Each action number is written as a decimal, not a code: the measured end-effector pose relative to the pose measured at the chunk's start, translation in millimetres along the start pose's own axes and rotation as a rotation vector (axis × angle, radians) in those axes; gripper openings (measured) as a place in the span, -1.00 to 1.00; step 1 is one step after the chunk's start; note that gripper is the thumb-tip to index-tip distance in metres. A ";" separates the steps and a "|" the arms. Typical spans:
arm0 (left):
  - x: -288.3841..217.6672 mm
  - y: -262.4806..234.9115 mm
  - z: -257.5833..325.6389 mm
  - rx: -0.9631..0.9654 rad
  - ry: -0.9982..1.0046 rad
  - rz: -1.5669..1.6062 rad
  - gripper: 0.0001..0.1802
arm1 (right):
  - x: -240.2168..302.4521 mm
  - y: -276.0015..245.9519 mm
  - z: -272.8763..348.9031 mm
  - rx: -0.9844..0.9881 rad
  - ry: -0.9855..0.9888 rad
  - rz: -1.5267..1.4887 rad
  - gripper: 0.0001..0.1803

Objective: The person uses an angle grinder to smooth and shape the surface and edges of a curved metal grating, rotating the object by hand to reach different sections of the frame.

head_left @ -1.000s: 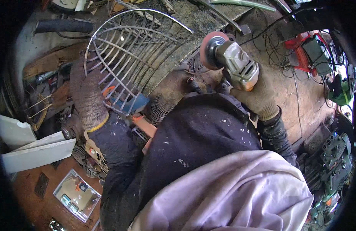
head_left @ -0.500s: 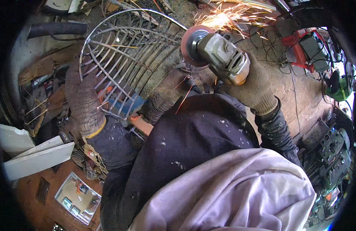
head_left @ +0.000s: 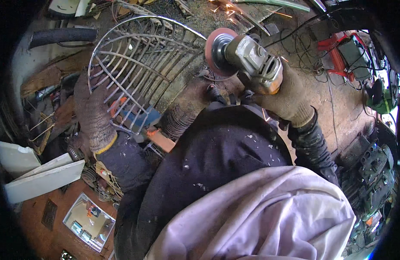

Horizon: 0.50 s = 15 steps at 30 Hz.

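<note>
A domed cage of thin bent steel rods [head_left: 135,73] takes up the upper middle of the view, its ribs curved like a half basket, grey and rough with rust, open gaps showing between every rod. Behind the cage lies a gritty concrete slab [head_left: 208,17] with a straight front edge, where a few orange sparks [head_left: 226,8] fly. At the cage's lower left rim the left hand [head_left: 94,117], in a coarse grey knitted glove with a yellow cuff, has its fingers wrapped tight around the rods. Just right of the cage the right hand [head_left: 286,97], in a tan knitted glove, has its fingers closed around the body of an angle grinder [head_left: 252,60], a stubby grey metal tool; its flat round reddish disc [head_left: 215,50] stands on edge beside the cage's right rim, whether touching a rod cannot be told. Below the cage a blue and orange block [head_left: 141,119] shows through the ribs. Left of the cage the ground is crowded with white boards [head_left: 40,173], a black hose [head_left: 61,37] and scrap, leaving little open room; right of the cage, past the grinder, dark cables [head_left: 312,43] trail over brown floor toward a red machine [head_left: 347,54], with somewhat more free space. Low and left of the cage lies a small framed mirror [head_left: 89,221].
</note>
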State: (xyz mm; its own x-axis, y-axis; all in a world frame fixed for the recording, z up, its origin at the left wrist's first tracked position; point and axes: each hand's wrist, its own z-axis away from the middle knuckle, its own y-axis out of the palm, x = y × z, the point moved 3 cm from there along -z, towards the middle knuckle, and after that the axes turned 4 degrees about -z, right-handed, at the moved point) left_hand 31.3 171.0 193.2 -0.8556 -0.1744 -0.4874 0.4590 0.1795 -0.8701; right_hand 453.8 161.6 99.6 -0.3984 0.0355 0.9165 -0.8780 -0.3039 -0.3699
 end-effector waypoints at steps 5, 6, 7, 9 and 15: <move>24.6 9.4 -3.4 0.001 -0.171 0.424 -0.40 | 2.0 -12.3 -4.5 0.189 0.127 -0.223 -0.05; 26.0 9.2 -2.9 -0.005 -0.211 0.430 -0.40 | -0.2 -14.8 -5.8 0.226 0.152 -0.253 -0.05; 27.9 8.1 -1.5 -0.012 -0.253 0.435 -0.40 | 3.5 -18.8 -8.0 0.262 0.181 -0.244 -0.04; 49.0 13.1 -2.6 -0.039 -0.180 0.488 -0.40 | 4.6 -22.6 -7.3 0.307 0.223 -0.297 -0.03; 33.9 16.1 -5.0 -0.010 -0.290 0.491 -0.41 | -0.8 -30.3 1.6 0.278 0.236 -0.464 -0.07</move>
State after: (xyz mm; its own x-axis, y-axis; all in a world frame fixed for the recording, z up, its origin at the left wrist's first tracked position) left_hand 8.4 172.8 163.1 -0.4412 -0.3266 -0.8359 0.7828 0.3154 -0.5364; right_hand 481.2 169.3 110.3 -0.0660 0.4258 0.9024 -0.8847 -0.4432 0.1444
